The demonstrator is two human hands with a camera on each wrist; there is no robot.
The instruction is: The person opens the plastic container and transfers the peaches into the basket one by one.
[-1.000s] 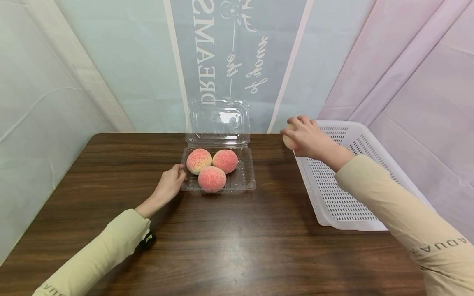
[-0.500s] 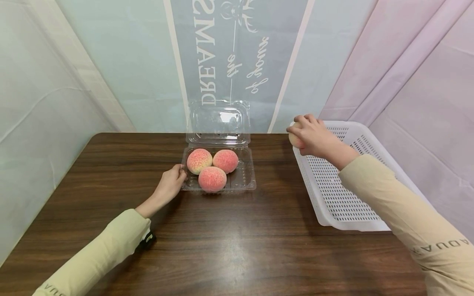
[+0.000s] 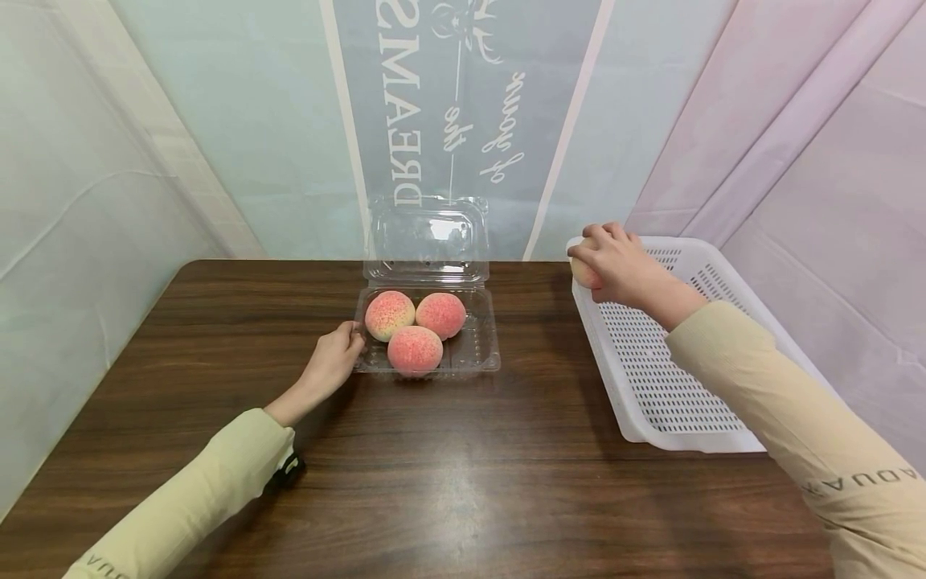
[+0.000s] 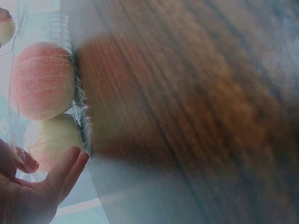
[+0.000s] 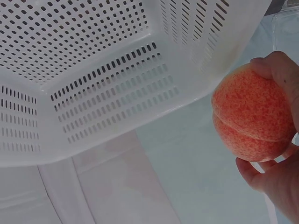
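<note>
In the head view my right hand grips a peach at the back left corner of a white plastic basket. The right wrist view shows that peach as red-orange with a crease, thumb and fingers around it, beside the basket rim. A clear plastic clamshell box lies on the table with its lid raised. Three pink-and-yellow peaches sit inside. My left hand pinches the box's left edge; the left wrist view shows thumb and fingers at its wall.
The dark wood table carries the box and the basket. Behind it hangs a printed curtain, close to the raised lid. A pale pink cloth wall stands along the right, next to the basket.
My right hand has moved slightly right with the peach, nearer the basket's back left corner. The left hand and the box have stayed in place.
</note>
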